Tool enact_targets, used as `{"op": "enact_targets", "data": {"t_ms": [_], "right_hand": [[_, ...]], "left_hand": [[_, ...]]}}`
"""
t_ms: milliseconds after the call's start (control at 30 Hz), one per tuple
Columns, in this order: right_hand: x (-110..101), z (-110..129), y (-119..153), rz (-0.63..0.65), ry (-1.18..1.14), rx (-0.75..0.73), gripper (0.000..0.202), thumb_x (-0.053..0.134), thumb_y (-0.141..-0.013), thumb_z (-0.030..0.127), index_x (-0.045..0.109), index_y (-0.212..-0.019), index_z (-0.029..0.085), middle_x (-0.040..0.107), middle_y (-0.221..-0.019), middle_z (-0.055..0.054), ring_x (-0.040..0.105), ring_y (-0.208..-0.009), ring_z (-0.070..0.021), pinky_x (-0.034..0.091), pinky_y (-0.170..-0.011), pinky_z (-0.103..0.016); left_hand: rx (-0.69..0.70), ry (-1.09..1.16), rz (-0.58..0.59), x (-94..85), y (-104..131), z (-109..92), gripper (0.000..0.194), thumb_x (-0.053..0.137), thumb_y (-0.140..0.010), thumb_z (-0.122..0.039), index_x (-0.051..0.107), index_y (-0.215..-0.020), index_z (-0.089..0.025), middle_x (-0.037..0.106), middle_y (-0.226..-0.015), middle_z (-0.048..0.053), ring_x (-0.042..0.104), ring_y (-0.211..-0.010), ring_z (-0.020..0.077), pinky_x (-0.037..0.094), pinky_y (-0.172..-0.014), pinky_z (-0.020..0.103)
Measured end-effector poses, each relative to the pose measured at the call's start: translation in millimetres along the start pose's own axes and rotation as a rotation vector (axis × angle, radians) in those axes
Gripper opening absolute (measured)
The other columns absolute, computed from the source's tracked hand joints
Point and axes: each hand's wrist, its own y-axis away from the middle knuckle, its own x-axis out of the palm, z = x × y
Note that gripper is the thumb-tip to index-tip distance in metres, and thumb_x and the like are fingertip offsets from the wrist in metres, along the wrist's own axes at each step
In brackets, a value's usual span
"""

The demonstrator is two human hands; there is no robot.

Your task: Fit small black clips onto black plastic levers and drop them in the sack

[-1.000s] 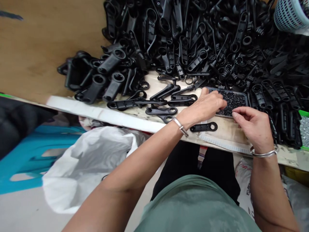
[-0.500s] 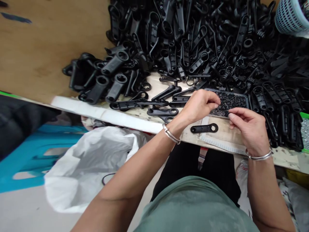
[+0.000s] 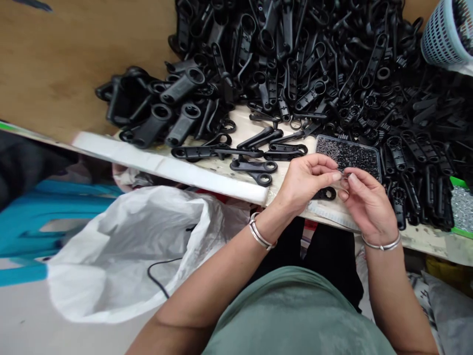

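My left hand (image 3: 308,180) and my right hand (image 3: 367,199) meet fingertip to fingertip above the bench edge. Both are closed in a pinch, and whatever lies between the fingers is too small to name. Just behind them sits a clear shallow box (image 3: 377,148) filled with tiny dark pieces (image 3: 351,154). Under my left hand lies a black plastic handle part (image 3: 327,193) with a toothed ring at its end; its left portion is hidden by the hand. More black handle parts (image 3: 254,166) lie on the bench to the left.
A large heap of black plastic parts (image 3: 273,59) covers the back of the bench. At right stand a light-blue basket (image 3: 441,37) and a green tray (image 3: 463,232) of small shiny pieces. A white bag (image 3: 92,276) hangs open below a white padded edge strip (image 3: 166,167).
My hands have come together from either side of the box's front, and the fingertips now meet. The left hand has moved lower and covers part of the handle part. The view has shifted slightly.
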Motion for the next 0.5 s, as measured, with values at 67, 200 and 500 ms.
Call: {"op": "enact_targets", "data": {"t_ms": [67,200,500], "right_hand": [[2.2,-1.4,0.7,0.015,-0.011,0.008,0.018,0.084,-0.065,0.029,0.077,-0.081,0.025,0.066,-0.076,0.001,0.055,-0.069,-0.0090,0.046,-0.055,-0.019],[3.0,-3.6,1.5,0.017,-0.007,-0.001,0.016,0.083,-0.067,0.028,0.076,-0.082,0.025,0.067,-0.081,0.000,0.056,-0.070,-0.0090,0.046,-0.056,-0.020],[3.0,-2.1,2.8,-0.048,0.001,-0.037,0.021,0.086,-0.064,0.029,0.075,-0.080,0.022,0.066,-0.076,0.001,0.054,-0.062,-0.0062,0.049,-0.052,-0.017]], "left_hand": [[-0.002,0.022,-0.003,0.6,1.8,1.3,0.028,0.087,-0.057,-0.018,0.068,-0.077,-0.011,0.070,-0.068,0.001,0.065,-0.063,0.0086,0.053,-0.064,0.020],[0.011,0.046,-0.003,0.7,3.3,3.1,0.027,0.086,-0.057,-0.016,0.068,-0.076,-0.011,0.070,-0.068,0.000,0.064,-0.062,0.0078,0.052,-0.063,0.019],[0.114,-0.085,-0.045,2.9,6.7,3.4,0.017,0.078,-0.064,-0.010,0.068,-0.077,-0.013,0.071,-0.072,0.000,0.067,-0.069,0.0102,0.053,-0.065,0.019]]}}
